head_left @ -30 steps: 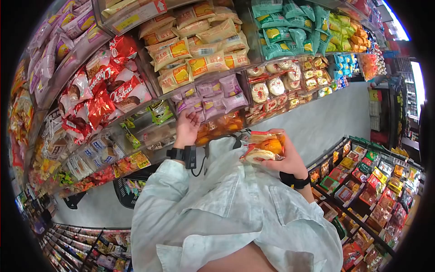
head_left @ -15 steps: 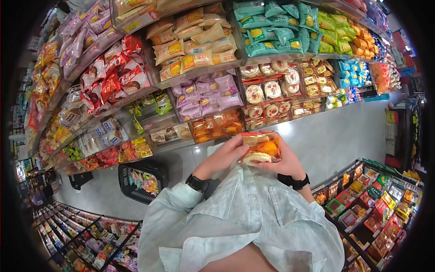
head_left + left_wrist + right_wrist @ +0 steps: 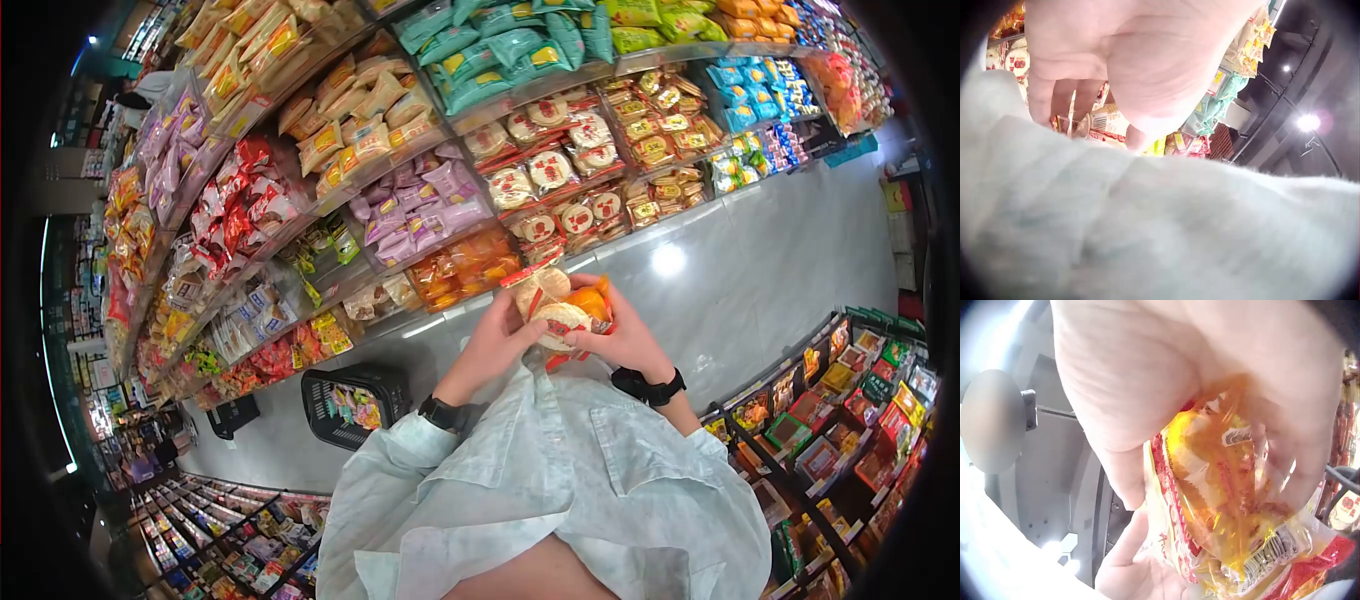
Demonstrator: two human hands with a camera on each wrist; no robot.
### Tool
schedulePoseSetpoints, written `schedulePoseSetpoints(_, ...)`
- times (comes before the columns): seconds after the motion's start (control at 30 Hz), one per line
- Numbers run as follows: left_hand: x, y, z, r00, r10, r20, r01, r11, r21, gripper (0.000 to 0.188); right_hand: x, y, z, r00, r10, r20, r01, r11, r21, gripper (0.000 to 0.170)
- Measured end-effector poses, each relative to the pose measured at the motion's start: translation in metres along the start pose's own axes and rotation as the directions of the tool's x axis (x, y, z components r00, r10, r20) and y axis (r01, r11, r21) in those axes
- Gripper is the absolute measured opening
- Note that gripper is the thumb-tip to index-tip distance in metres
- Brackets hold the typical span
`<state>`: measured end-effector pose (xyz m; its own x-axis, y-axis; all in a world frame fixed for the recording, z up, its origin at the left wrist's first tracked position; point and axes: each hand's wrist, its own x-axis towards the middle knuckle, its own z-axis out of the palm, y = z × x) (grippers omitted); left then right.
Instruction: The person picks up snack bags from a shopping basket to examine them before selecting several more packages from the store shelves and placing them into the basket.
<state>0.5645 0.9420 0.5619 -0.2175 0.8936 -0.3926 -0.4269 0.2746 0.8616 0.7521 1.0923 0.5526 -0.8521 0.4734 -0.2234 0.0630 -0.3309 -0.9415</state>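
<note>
Both hands meet in front of the shirt, around a small bunch of wrapped snacks. My left hand grips the left side of clear, red-edged packets of round pale pastries, its thumb over the front one. From the other side, my right hand holds an orange-wrapped snack together with the front pastry packet. In the right wrist view, the fingers and thumb curl around the crinkled orange wrapper, with a barcoded packet beneath it. The left wrist view is mostly blocked by sleeve.
Ahead are tiered bins of packets: purple, orange-brown, teal and similar round pastries. A black basket holding packets stands on the floor at left. Another snack rack is at right.
My left hand came from the purple packets' bin to the held snacks and now grips them. The packets have been spread and tilted apart. My right hand keeps its hold; the head view has turned.
</note>
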Motion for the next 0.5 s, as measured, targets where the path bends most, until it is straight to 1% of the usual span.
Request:
schedulePoseSetpoints(0.03, 0.002, 0.005, 0.01, 0.997, -0.056, -0.05, 0.054, 0.998, -0.042, 0.062, -0.007, -0.006, -0.006, 0.999, 0.046, -0.022, -0.045, 0.999, 0.012, 0.076)
schedulePoseSetpoints(0.07, 0.005, 0.006, 0.018, 0.989, -0.113, -0.097, 0.104, 0.991, -0.087, 0.06, -0.013, -0.009, -0.014, 0.998, 0.058, -0.035, -0.057, 0.998, 0.005, 0.073)
schedulePoseSetpoints(0.17, 0.019, -0.007, 0.031, 0.989, -0.053, -0.135, 0.04, 0.995, -0.095, 0.054, -0.03, -0.013, -0.036, 0.995, 0.076, -0.071, -0.077, 0.997, -0.014, 0.067)
schedulePoseSetpoints(0.2, 0.025, -0.013, 0.032, 0.99, 0.02, -0.139, -0.027, 0.999, -0.047, 0.05, -0.034, -0.013, -0.041, 0.994, 0.071, -0.083, -0.073, 0.997, -0.015, 0.066)
schedulePoseSetpoints(0.3, 0.036, -0.018, 0.03, 0.975, -0.071, -0.213, 0.058, 0.996, -0.069, 0.044, -0.045, -0.012, -0.057, 0.991, 0.079, -0.104, -0.083, 0.996, -0.036, 0.065)
schedulePoseSetpoints(0.43, 0.07, -0.034, 0.008, 0.934, -0.06, -0.353, 0.03, 0.995, -0.091, 0.041, -0.047, -0.009, -0.072, 0.988, 0.043, -0.145, -0.058, 0.993, -0.101, 0.067)
schedulePoseSetpoints(0.5, 0.094, -0.029, -0.009, 0.913, -0.042, -0.406, 0.0, 0.995, -0.102, 0.041, -0.046, -0.016, -0.077, 0.979, 0.097, -0.177, -0.106, 0.993, -0.042, 0.067)
